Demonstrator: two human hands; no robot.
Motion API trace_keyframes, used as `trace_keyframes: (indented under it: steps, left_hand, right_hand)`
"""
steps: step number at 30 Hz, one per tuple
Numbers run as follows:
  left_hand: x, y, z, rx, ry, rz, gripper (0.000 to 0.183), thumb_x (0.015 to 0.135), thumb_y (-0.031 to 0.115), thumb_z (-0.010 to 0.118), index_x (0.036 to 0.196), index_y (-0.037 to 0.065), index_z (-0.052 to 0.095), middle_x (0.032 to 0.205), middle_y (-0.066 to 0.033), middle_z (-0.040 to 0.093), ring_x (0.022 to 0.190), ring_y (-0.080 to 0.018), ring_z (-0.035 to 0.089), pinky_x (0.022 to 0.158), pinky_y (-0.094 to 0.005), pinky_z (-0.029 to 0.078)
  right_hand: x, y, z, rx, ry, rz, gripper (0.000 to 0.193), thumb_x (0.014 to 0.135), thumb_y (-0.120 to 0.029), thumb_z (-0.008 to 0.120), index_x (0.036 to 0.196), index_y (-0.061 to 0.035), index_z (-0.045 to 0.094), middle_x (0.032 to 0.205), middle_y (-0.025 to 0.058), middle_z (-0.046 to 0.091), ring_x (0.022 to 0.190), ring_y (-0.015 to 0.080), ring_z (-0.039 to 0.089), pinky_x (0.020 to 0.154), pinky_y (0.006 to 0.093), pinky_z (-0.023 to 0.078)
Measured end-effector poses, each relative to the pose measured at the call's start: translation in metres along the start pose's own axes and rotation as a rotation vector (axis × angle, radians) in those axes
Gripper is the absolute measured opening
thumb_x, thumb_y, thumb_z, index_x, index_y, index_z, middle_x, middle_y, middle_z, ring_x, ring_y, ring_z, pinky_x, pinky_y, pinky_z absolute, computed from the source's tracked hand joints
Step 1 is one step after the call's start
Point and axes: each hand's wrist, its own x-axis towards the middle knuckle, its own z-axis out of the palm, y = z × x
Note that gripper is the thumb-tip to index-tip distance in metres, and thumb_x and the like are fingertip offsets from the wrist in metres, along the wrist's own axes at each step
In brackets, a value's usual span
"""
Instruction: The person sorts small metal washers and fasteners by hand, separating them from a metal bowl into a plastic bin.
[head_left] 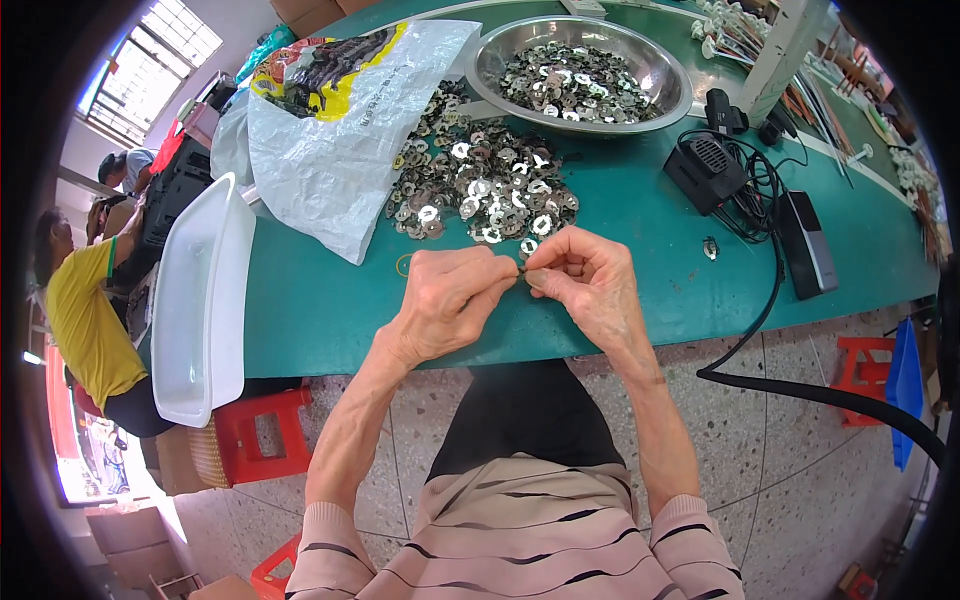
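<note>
My left hand [450, 292] and my right hand [592, 288] meet above the near part of the green table. Thumb and forefinger of each hand are pinched together at a small metal part [521, 273], mostly hidden by the fingertips. Just beyond my hands spreads a heap of small shiny stamped metal pieces [485, 185], flat and roughly ring-shaped. More such pieces fill a wide steel bowl [675, 112] behind the heap. A white plastic sack [320, 170] with a yellow and black print lies against the heap's left side.
A long white plastic tub [236, 300] stands at the table's left edge. On the right are a black power adapter [708, 170], a black and grey box [808, 245] and a thick black cable [800, 388]. A person in yellow [85, 310] sits left, beyond a red stool [262, 437].
</note>
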Motion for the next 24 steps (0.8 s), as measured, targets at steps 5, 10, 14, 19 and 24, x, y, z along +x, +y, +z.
trace_keyframes:
  steps: [5,10,14,19,24]
  left_hand:
    - [-0.004,-0.003,0.002,-0.071,0.02,-0.108,0.008,0.071,-0.003,0.063,0.078,0.0,0.061,0.059,-0.007,0.052,0.048,-0.0159,0.049,0.043,-0.0284,0.036]
    - [-0.005,-0.002,0.007,-0.134,0.08,-0.239,0.008,0.071,-0.003,0.064,0.078,-0.001,0.061,0.063,-0.0067,0.057,0.05,-0.0135,0.051,0.045,-0.0256,0.037]
    - [-0.004,-0.004,0.008,-0.113,0.064,-0.173,0.008,0.071,-0.003,0.064,0.078,-0.001,0.061,0.062,-0.0066,0.056,0.049,-0.0138,0.051,0.044,-0.0259,0.037]
    - [-0.004,0.002,0.002,0.036,0.011,-0.061,0.011,0.071,-0.003,0.065,0.08,0.0,0.061,0.061,-0.0067,0.056,0.049,-0.0142,0.051,0.044,-0.0264,0.038]
    - [-0.004,0.007,0.009,-0.075,0.121,-0.302,0.008,0.072,-0.002,0.065,0.079,0.0,0.061,0.061,-0.0061,0.057,0.05,-0.0124,0.052,0.046,-0.0248,0.04]
  right_hand:
    - [0.0,0.001,0.003,-0.015,0.031,-0.012,0.009,0.073,0.006,0.062,0.08,0.0019,0.059,0.074,0.0055,0.062,0.067,0.0095,0.06,0.061,0.0236,0.051]
    - [0.001,0.001,0.003,-0.025,0.049,-0.022,0.011,0.074,0.005,0.061,0.084,0.0027,0.059,0.075,0.0067,0.063,0.066,0.0098,0.06,0.06,0.0233,0.05]
    - [0.0,0.002,0.001,-0.056,0.059,-0.017,0.01,0.074,0.005,0.06,0.083,0.002,0.062,0.074,0.0054,0.063,0.064,0.0095,0.059,0.057,0.0224,0.048]
    - [0.001,0.002,0.001,-0.08,-0.002,0.01,0.009,0.076,0.006,0.06,0.083,0.0018,0.063,0.076,0.0036,0.062,0.066,0.008,0.057,0.062,0.0202,0.048]
    - [0.001,0.003,0.001,-0.057,0.017,-0.007,0.01,0.077,0.005,0.059,0.086,0.0016,0.062,0.08,0.0035,0.062,0.071,0.0081,0.058,0.063,0.021,0.049]
